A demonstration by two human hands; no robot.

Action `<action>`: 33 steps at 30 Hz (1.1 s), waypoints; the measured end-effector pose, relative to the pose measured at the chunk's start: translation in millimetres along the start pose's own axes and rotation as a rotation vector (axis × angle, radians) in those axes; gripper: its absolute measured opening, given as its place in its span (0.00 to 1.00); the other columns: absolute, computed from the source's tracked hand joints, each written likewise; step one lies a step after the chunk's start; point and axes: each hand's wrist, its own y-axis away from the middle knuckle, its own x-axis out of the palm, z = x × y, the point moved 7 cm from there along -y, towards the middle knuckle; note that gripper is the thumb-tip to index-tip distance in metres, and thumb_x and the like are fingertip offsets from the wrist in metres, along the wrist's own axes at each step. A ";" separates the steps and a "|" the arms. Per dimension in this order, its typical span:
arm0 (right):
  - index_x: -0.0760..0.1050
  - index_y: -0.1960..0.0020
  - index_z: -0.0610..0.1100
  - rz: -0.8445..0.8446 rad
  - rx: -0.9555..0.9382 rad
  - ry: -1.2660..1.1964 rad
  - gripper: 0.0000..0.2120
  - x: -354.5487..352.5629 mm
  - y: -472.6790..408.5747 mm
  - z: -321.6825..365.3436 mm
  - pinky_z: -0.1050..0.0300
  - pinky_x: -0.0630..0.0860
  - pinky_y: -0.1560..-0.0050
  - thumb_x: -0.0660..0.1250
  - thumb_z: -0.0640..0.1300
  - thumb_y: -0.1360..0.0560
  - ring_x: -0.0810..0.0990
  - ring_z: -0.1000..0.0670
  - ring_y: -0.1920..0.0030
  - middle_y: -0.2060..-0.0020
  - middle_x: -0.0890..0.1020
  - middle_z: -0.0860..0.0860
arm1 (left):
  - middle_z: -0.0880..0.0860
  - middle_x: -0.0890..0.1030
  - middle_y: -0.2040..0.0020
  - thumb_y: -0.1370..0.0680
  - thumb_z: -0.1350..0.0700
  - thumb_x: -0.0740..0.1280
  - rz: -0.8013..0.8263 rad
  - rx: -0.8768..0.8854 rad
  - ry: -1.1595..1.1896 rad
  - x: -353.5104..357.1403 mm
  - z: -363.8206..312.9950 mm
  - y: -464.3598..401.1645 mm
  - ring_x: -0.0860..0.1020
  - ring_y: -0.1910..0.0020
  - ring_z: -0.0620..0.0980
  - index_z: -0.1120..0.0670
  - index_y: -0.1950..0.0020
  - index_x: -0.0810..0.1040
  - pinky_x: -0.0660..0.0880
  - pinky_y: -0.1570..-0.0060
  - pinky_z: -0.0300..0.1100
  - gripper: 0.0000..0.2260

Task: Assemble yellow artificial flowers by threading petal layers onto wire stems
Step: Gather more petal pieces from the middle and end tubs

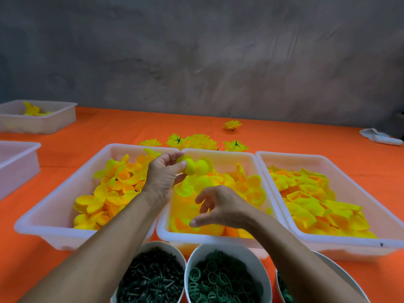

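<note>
An orange bench (91, 127) carries three white tubs of yellow petal layers; the middle tub (220, 238) lies under both hands. The left hand (162, 176) pinches a part-built flower (190, 166) above it, the stem apparently hidden in the fingers. The right hand (218, 206) hovers over the petals (185, 212), fingers loosely curled and seemingly empty. Picking one layer and threading it looks next. Finished flowers (196, 141) lie beyond; nearer bowls hold green pegs (150, 278) and rings (220, 281).

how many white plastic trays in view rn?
5. Three side by side in front: left tray, middle tray, right tray. Two at the left edge: near one, far one. More could sit off-frame.
</note>
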 end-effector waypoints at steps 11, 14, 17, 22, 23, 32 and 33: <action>0.77 0.63 0.49 -0.180 0.098 -0.490 0.08 -10.3 5.5 -24.7 0.66 0.68 0.68 0.71 0.38 0.29 0.73 0.56 0.65 0.65 0.76 0.53 | 0.54 0.78 0.61 0.24 0.69 0.64 0.012 0.000 -0.041 -8.8 9.5 0.1 0.78 0.63 0.49 0.56 0.57 0.74 0.77 0.70 0.37 0.09; 0.77 0.65 0.47 -0.286 0.153 -0.775 0.09 -21.8 9.0 -40.0 0.65 0.69 0.68 0.69 0.36 0.28 0.73 0.56 0.68 0.69 0.77 0.54 | 0.57 0.76 0.60 0.23 0.69 0.62 0.025 0.015 -0.025 -7.7 9.4 0.4 0.80 0.66 0.48 0.57 0.57 0.72 0.79 0.70 0.40 0.08; 0.79 0.64 0.45 -0.344 0.142 -0.860 0.08 -27.2 10.4 -42.2 0.62 0.71 0.66 0.72 0.34 0.31 0.77 0.54 0.69 0.69 0.81 0.51 | 0.58 0.79 0.62 0.22 0.69 0.61 0.059 0.033 -0.011 -4.7 7.5 2.3 0.82 0.69 0.49 0.59 0.55 0.70 0.81 0.69 0.43 0.06; 0.75 0.67 0.47 -0.383 0.102 -0.857 0.13 -29.5 10.9 -40.9 0.53 0.71 0.57 0.80 0.42 0.43 0.79 0.46 0.57 0.61 0.81 0.44 | 0.53 0.81 0.68 0.23 0.70 0.63 0.144 0.088 -0.102 2.0 3.5 8.6 0.81 0.68 0.45 0.57 0.52 0.72 0.81 0.67 0.41 0.08; 0.75 0.67 0.47 -0.357 0.073 -0.841 0.14 -28.4 10.5 -38.2 0.54 0.73 0.56 0.80 0.45 0.46 0.80 0.48 0.58 0.61 0.81 0.46 | 0.51 0.82 0.68 0.23 0.70 0.63 0.164 0.096 -0.118 3.2 2.7 9.1 0.81 0.67 0.44 0.56 0.51 0.73 0.80 0.67 0.40 0.09; 0.80 0.44 0.49 -0.079 -0.038 -0.829 0.20 -11.1 6.1 -19.7 0.56 0.76 0.45 0.72 0.56 0.33 0.80 0.53 0.44 0.47 0.83 0.54 | 0.48 0.82 0.67 0.24 0.72 0.62 0.241 0.105 -0.130 9.0 2.2 13.4 0.81 0.63 0.44 0.59 0.56 0.78 0.80 0.57 0.43 0.10; 0.79 0.42 0.48 -0.103 0.003 -0.913 0.18 -11.1 5.1 -24.7 0.49 0.74 0.41 0.70 0.54 0.30 0.79 0.50 0.42 0.45 0.82 0.51 | 0.48 0.82 0.66 0.24 0.72 0.62 0.237 0.106 -0.129 9.0 1.8 13.7 0.81 0.62 0.44 0.60 0.56 0.78 0.80 0.56 0.43 0.10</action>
